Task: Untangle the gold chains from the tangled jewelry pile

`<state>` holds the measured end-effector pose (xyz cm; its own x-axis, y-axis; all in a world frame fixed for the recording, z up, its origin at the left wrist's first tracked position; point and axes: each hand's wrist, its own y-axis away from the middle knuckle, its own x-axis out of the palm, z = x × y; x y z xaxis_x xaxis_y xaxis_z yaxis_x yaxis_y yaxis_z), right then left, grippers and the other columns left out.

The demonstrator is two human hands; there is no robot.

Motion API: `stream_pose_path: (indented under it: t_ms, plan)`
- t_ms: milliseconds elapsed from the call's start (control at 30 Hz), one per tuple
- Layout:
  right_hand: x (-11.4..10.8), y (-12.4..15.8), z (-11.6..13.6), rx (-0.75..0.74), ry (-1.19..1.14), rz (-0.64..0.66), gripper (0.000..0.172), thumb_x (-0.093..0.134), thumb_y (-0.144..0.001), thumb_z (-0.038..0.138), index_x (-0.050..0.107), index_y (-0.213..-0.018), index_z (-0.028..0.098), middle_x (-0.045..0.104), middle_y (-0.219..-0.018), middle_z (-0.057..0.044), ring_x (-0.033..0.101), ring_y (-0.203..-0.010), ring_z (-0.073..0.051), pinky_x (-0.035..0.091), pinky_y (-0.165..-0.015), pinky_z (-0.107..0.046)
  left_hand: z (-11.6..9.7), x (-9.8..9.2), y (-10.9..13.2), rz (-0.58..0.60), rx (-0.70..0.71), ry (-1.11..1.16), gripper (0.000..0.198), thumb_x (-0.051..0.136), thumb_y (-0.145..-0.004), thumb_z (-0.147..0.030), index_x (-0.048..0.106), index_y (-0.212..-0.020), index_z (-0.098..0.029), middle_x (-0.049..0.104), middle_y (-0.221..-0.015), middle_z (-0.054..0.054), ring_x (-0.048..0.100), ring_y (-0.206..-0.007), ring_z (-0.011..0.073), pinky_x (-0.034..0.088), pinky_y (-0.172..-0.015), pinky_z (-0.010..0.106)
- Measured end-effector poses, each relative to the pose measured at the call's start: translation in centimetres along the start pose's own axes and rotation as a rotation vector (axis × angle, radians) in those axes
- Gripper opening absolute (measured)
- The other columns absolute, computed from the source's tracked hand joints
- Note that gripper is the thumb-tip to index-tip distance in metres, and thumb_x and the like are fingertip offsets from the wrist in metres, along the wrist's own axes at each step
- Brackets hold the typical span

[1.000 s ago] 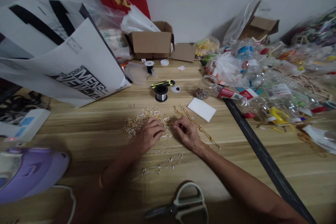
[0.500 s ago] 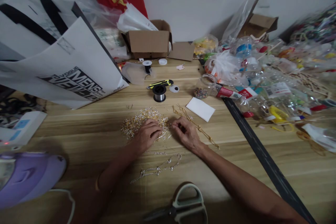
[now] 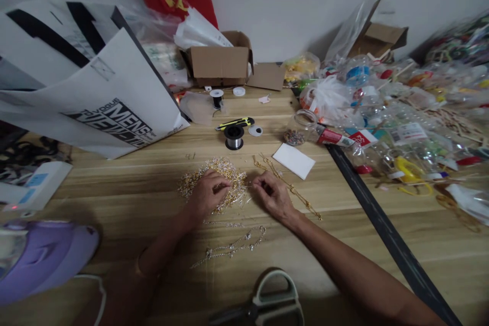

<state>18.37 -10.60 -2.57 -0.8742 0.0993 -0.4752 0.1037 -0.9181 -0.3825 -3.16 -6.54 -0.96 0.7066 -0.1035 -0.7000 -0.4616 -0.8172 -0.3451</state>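
**Both hands at a heap of glittering jewellery bits**

The heap of jewellery findings (image 3: 225,167) is a loose, prickly mound of tiny gold and silver pieces, thin pins and beads tangled together on the pale, wood-grained desk (image 3: 114,198). The left hand (image 3: 206,194) lies on the heap's near side with its fingers curled down into the metal. Its grip is hidden by the knuckles, so I cannot tell whether it holds anything. The right hand (image 3: 272,196) rests just beside the heap's right edge. Its grip is narrow, thumb and forefinger pinched together and aimed at the heap, and what sits between them is too small to make out.

A fine gold chain (image 3: 305,205) runs slantwise past the right wrist. A knobbly silver chain (image 3: 233,245) lies between the forearms, near both. At the near edge are scissors (image 3: 273,300) with pale, rounded plastic handles.

Beyond the heap stand a shiny spool of wire (image 3: 234,137), a yellow and black utility knife (image 3: 235,123), a flat white card (image 3: 294,160) and a round glass jar (image 3: 296,130) of mixed beads. The white bag (image 3: 114,117) lying to the left reads "VOGUE" and "MENS" in bold black letters; the rest of the print is unclear
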Motion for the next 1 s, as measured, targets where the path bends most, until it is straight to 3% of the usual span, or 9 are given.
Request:
stream_pose_path:
  t_ms: [300,667,1000]
  plan:
    - [0.01,-0.04,0.07,-0.002,-0.003,-0.004,0.011,0.052,-0.086,0.023,0.058,-0.078,0.018,0.056,-0.071,-0.002,0.051,-0.064,-0.014,0.039,-0.058,-0.025,-0.14,-0.18,0.45,0.144,0.043,-0.184,0.011,0.063,-0.074,-0.012,0.064,-0.065,-0.019,0.064,-0.071,0.003,0.051,-0.082,0.0203,0.04,-0.079,0.036]
    - [-0.06,-0.08,0.12,-0.003,-0.006,0.001,0.01,0.053,-0.085,0.022,0.058,-0.077,0.018,0.056,-0.071,-0.002,0.05,-0.065,-0.014,0.039,-0.06,-0.025,0.29,0.09,0.5,0.069,0.05,-0.189,0.012,0.059,-0.078,-0.013,0.063,-0.068,-0.018,0.061,-0.073,0.004,0.048,-0.085,0.0208,0.041,-0.079,0.036]
    - [0.05,-0.08,-0.05,-0.012,-0.004,0.004,0.012,0.052,-0.086,0.024,0.057,-0.077,0.019,0.056,-0.071,-0.002,0.05,-0.064,-0.014,0.039,-0.058,-0.025,0.19,0.19,0.6,0.076,0.07,-0.188,0.011,0.058,-0.078,-0.01,0.065,-0.075,-0.018,0.06,-0.081,0.004,0.047,-0.09,0.0212,0.041,-0.083,0.037]
